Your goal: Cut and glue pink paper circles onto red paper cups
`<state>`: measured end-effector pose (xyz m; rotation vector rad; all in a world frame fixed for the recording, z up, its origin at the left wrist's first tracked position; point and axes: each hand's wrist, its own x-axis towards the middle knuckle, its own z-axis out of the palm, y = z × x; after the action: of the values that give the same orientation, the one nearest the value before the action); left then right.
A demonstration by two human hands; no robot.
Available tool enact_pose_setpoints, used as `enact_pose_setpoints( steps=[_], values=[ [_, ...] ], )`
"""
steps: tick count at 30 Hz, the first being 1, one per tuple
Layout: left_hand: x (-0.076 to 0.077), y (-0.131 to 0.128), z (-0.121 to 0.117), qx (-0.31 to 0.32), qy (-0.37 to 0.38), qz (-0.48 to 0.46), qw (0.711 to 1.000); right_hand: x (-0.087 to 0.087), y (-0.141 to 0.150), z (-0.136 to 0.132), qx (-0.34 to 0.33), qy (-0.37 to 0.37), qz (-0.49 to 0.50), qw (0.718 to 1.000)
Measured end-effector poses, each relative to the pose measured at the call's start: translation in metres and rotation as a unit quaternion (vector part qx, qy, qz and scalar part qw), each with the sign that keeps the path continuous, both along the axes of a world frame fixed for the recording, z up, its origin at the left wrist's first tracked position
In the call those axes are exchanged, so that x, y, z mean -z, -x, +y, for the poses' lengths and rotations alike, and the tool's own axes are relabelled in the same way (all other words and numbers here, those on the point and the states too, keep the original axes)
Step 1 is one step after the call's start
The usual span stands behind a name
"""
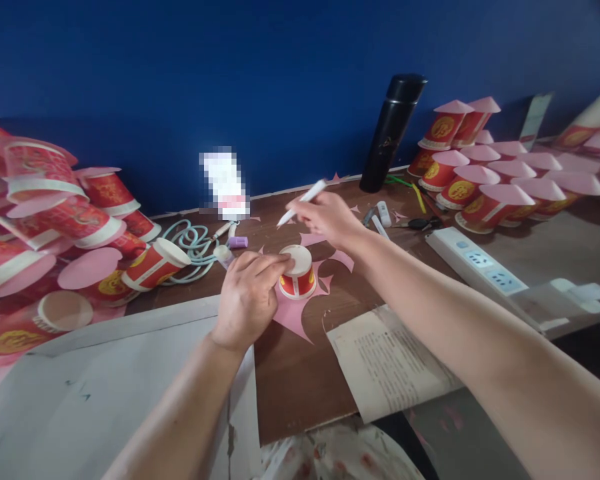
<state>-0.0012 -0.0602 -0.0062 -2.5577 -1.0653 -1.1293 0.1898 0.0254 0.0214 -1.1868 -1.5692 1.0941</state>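
"How are the hands posed?"
"The right hand (333, 217) is raised near frame centre; a white pen (313, 192) is pinched firmly, tip pointed lower left."
"The left hand (250, 287)?"
"Its fingers are laid atop the red cup (300, 280) at centre; whether it is gripped cannot be told."

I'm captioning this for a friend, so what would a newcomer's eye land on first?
Probably the heap of red cups at left and the pink-topped cups stacked at right. In the middle, the left hand touches an upturned cup on pink paper, while the right hand holds a white pen.
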Motion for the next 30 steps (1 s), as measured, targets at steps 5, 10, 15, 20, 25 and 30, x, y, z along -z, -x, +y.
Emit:
enact_pose_setpoints(
  steps=[5, 10, 15, 20, 25, 30],
  values=[
    [0.002, 0.001, 0.002, 0.007, 0.014, -0.02, 1.0, 0.0, -0.018, -0.072, 0.21, -0.248, 0.008, 0.946],
    [0.002, 0.0, 0.003, 0.014, -0.016, -0.014, 1.0, 0.012, -0.013, -0.12, 0.068, -0.383, -0.03, 0.921],
    [-0.001, -0.001, 0.0, 0.02, -0.007, -0.005, 1.0, 0.033, -0.004, -0.117, -0.107, -0.369, -0.163, 0.909],
    [0.001, 0.001, 0.0, 0.01, 0.004, -0.005, 1.0, 0.043, -0.007, -0.11, -0.163, -0.398, -0.297, 0.853],
    [0.003, 0.002, 0.002, 0.003, 0.001, 0.003, 1.0, 0.042, -0.005, -0.111, -0.181, -0.406, -0.387, 0.808],
    [0.004, 0.003, 0.002, 0.003, 0.003, 0.0, 1.0, 0.044, 0.002, -0.111, -0.168, -0.382, -0.436, 0.798]
  ],
)
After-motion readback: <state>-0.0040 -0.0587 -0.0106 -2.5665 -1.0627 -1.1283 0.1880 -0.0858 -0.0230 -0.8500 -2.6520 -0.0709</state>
